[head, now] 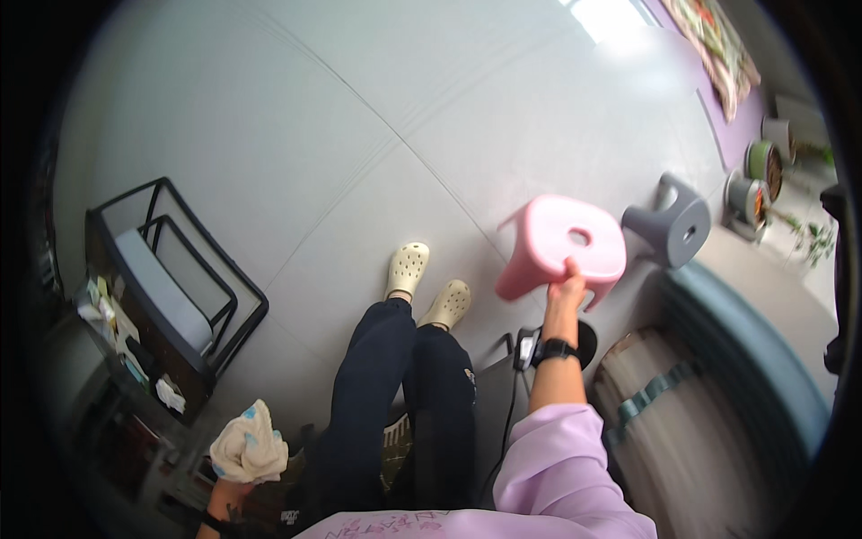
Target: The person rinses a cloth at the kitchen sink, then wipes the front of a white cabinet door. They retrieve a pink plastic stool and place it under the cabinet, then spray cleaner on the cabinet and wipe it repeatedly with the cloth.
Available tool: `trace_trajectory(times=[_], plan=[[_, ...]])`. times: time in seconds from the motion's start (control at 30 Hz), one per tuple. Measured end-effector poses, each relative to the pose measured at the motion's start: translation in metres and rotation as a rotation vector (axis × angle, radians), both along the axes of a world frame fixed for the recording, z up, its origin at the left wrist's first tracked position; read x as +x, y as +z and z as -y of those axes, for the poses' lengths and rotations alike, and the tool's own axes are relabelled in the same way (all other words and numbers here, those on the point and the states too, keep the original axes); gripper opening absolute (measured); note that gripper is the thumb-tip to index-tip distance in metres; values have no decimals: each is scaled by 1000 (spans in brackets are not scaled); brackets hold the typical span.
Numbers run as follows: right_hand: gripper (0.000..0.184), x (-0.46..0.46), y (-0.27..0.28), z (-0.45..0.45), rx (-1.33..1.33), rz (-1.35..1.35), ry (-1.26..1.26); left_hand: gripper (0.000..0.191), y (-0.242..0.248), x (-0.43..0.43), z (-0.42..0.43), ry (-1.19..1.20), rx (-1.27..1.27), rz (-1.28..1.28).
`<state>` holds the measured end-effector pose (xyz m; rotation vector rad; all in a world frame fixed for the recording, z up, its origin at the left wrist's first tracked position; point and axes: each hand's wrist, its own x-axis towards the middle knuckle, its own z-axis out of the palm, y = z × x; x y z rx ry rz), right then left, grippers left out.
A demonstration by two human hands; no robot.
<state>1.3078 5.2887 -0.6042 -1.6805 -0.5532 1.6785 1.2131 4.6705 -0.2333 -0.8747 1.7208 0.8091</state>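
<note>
A pink plastic stool [549,226] is tilted in front of me at the right, its oval-holed seat facing up. My right hand [567,290] grips the near edge of that seat, thumb on top and fingers underneath. Low at the left, my left hand [237,486] holds a crumpled white cloth [248,445] with blue patches, which hides most of the fingers. Just beyond the pink stool, a grey plastic stool [680,232] leans with its seat turned sideways.
A dark-framed table [151,323] with small items stands left. Cream clogs [408,268] are on my feet. At the right are a teal-edged sofa or bed [747,337], potted plants [764,165] and a purple mat [731,131]. A black cable [508,418] runs beside my leg.
</note>
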Motion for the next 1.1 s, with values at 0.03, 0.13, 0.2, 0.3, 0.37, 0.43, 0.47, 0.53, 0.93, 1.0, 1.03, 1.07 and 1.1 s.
trace_trajectory(times=[0.03,0.13,0.2,0.3,0.37,0.43,0.47,0.53,0.93,1.0,1.03,1.07,1.1], plan=[[53,-10,31,16,116,71,164,35,5,9,-1,29,43,-31],[78,-44,141,73,125,135,636,34,25,45,2,85,189,-134],[79,-74,214,114,184,106,1027,34,43,80,10,124,261,-215],[69,-126,298,177,407,-103,1593,33,79,146,43,240,282,-313],[61,-150,338,225,859,26,1850,33,109,199,72,361,254,-350],[49,-158,370,280,1059,99,2029,32,133,255,102,486,218,-397],[49,-156,386,308,1195,286,2132,32,142,284,117,558,200,-421],[55,-147,414,362,1562,-194,2192,32,143,342,144,686,173,-482],[61,-96,522,784,1741,-728,2716,29,141,596,323,1567,-14,-868],[61,-88,546,874,1939,-879,2652,29,155,600,373,1662,-61,-1043],[62,-85,559,918,1939,-979,2661,28,161,596,403,1677,-85,-1152],[64,-82,572,961,1884,-949,2673,28,166,587,439,1677,-117,-1265],[66,-80,583,1003,1831,-919,2682,28,170,578,478,1664,-150,-1361]])
